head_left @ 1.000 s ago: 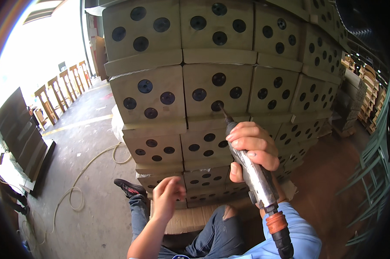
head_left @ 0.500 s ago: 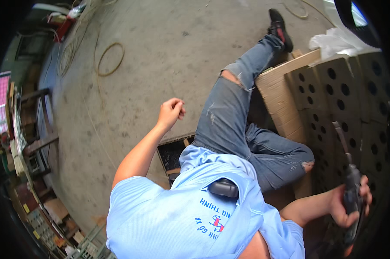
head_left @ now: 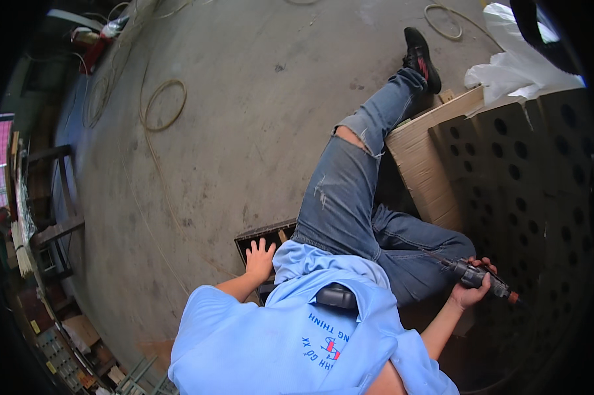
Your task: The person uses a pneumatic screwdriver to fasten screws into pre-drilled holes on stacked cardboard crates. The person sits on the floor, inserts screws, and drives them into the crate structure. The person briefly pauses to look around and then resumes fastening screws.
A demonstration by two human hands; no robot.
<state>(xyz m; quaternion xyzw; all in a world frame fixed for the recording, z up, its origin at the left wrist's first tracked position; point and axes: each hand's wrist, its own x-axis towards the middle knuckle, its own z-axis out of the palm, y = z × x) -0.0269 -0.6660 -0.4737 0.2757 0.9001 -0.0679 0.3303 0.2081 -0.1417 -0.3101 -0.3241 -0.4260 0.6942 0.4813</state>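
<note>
A pneumatic hand tool [head_left: 476, 276] is held in the right hand [head_left: 471, 289], low at the right of the view, just above the bent right knee in blue jeans [head_left: 363, 217]. The tool is slim and dark, with a thin straight shaft pointing left toward the thigh, a thicker black and grey body under the fingers, and an orange collar at its rear end where a dark hose leaves toward the right. The grip of the right hand is wrapped tight around the tool's body, fingers curled over the top.

The left hand [head_left: 260, 260] is held with its fingers spread wide and nothing in them, the palm set down at the edge of a dark shallow tray [head_left: 261, 238] that lies on the concrete floor [head_left: 231, 131]. Whether the palm presses on the tray's rim or on the floor just beside it cannot be told.

Stacked brown blocks with round holes [head_left: 527, 171] are seen at the right, next to the legs, with a pale cardboard sheet [head_left: 422, 158] leaning against them and white plastic sheeting [head_left: 514, 66] lying on top. A coiled hose [head_left: 162, 105] lies on the floor well apart, upper left.
</note>
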